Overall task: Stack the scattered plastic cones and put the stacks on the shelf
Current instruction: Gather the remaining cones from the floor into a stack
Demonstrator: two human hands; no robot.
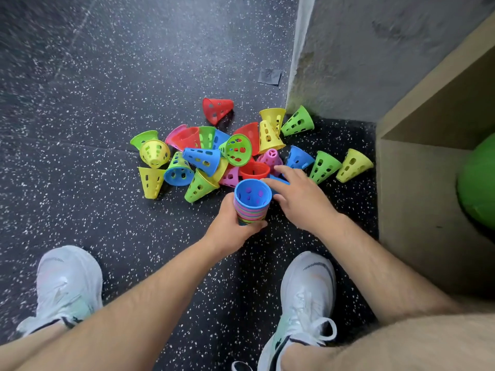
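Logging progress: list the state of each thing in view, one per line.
Striped stack of nested plastic cones: wide end up, gripped by left hand.
Right hand: fingers straight, over blue plastic cone.
Loose plastic cones: scattered on floor.
Wooden shelf: holds green ball.

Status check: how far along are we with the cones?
Done: one multicoloured stack is built, gripped in the left hand. In hand: the right hand reaches with open fingers over a blue cone beside it. Left: many loose cones lie on the floor, and no stack shows on the visible part of the shelf.
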